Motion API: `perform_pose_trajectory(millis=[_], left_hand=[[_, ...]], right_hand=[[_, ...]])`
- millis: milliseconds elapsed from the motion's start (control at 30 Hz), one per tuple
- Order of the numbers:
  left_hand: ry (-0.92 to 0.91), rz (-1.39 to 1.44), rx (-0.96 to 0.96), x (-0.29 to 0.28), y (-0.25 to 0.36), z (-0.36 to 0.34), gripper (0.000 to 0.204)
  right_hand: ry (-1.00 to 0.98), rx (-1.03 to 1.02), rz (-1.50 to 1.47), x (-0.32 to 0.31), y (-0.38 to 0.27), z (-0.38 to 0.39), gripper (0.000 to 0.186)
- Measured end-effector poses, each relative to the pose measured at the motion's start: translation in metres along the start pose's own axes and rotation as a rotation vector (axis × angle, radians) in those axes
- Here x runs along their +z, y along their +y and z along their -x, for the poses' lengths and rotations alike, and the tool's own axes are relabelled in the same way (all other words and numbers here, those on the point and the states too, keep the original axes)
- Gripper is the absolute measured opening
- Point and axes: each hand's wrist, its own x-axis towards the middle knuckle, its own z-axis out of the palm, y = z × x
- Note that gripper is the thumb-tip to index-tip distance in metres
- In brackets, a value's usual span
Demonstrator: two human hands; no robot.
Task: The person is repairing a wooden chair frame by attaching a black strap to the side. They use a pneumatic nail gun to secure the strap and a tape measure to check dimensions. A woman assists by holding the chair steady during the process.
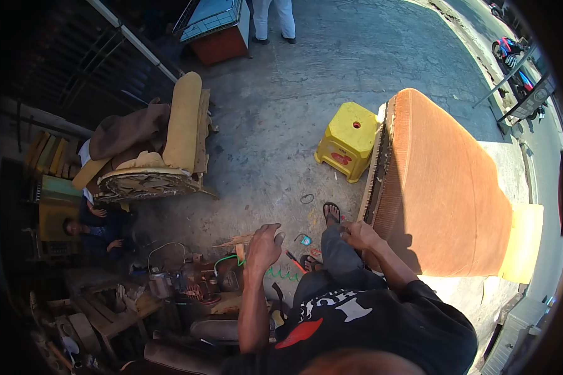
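We have the big orange upholstered piece (pixel 447 187) on our right, its left side just beside the yellow stool (pixel 347 137); we judge it bulky and rather heavy, soft across the padded face, stiff underneath; the cloth looks grippy, not slippery, and we'd take hold along the exposed left edge (pixel 379 165), where a firm frame seems likely; now the arms: our right hand (pixel 361 237) reaches forward, fingers bent in narrow beside the trousered leg (pixel 339 250), near that edge, though contact we cannot tell; our left hand (pixel 264 247) hangs over the floor (pixel 256 144), forearm pointing far, fingers loosely curled, and whether it grips anything we cannot tell.
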Motion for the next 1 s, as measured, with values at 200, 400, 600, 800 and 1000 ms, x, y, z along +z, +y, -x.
perform_pose_trajectory(millis=[200, 400, 600, 800, 1000], left_hand=[[-0.379, 0.117, 0.185, 0.059, 0.048, -0.207, 0.03], [-0.706, -0.092, 0.301, 0.228, 0.05, -0.412, 0.024], [-0.291, -0.333, 0.551, 0.346, 0.092, -0.556, 0.034], [-0.375, -0.553, 0.57, 0.388, 0.095, -0.593, 0.055], [-0.557, -0.52, 0.443, 0.355, 0.081, -0.595, 0.057]], right_hand=[[-0.241, 0.117, 0.249, 0.067, 0.126, -0.21, 0.034], [-0.32, 0.168, 0.329, 0.109, 0.221, -0.256, 0.03], [-0.604, 0.553, 0.376, 0.16, 0.256, -0.261, 0.042], [-0.592, 0.74, 0.168, 0.139, 0.247, -0.271, 0.04], [-0.816, 0.03, 0.686, 0.144, 0.265, -0.237, 0.033]])
